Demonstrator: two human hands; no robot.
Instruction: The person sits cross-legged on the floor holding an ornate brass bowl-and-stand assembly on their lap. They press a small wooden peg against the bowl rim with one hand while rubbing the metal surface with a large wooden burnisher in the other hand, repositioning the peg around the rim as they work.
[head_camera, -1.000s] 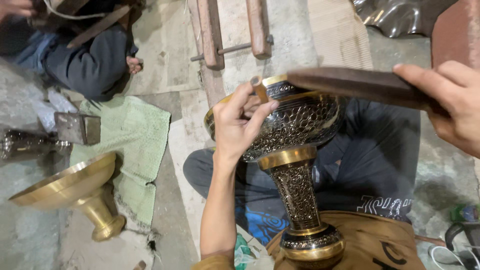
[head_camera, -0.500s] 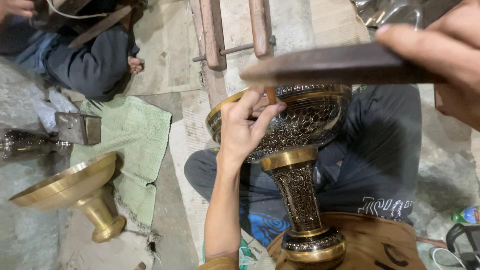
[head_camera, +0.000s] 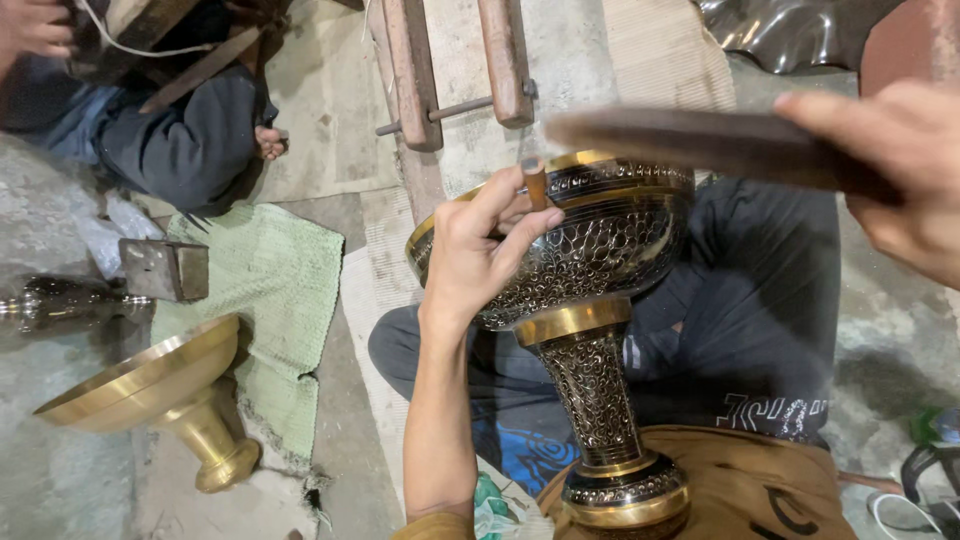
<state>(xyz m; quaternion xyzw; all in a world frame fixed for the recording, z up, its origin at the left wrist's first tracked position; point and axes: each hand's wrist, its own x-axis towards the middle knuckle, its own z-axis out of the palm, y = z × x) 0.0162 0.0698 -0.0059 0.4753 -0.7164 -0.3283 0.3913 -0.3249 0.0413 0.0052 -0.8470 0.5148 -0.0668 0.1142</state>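
My left hand (head_camera: 478, 262) rests against the rim of the engraved brass goblet (head_camera: 590, 300), its fingers (head_camera: 520, 225) pinched around a small chisel (head_camera: 536, 183) whose upper end stands just above the goblet's edge. The goblet lies tilted across my lap, bowl away from me and its ringed foot close to my body, resting on a tan cloth (head_camera: 740, 490) over my dark trousers. My right hand (head_camera: 895, 170) is raised at the upper right, fingers clenched around the end of a dark flat wooden striker (head_camera: 700, 145), which is blurred and hangs above the goblet's bowl, apart from the chisel. To my left on the concrete floor (head_camera: 60, 470) a plain brass goblet (head_camera: 150, 395) lies tipped beside a green cloth (head_camera: 265, 300), with a small metal block (head_camera: 165, 268) at the cloth's upper corner. Farther off, at the upper left, another person in dark clothes (head_camera: 170, 130) sits working, one of their hands at the frame's top corner. A wooden frame (head_camera: 450, 65) with two uprights lies beyond the goblet.
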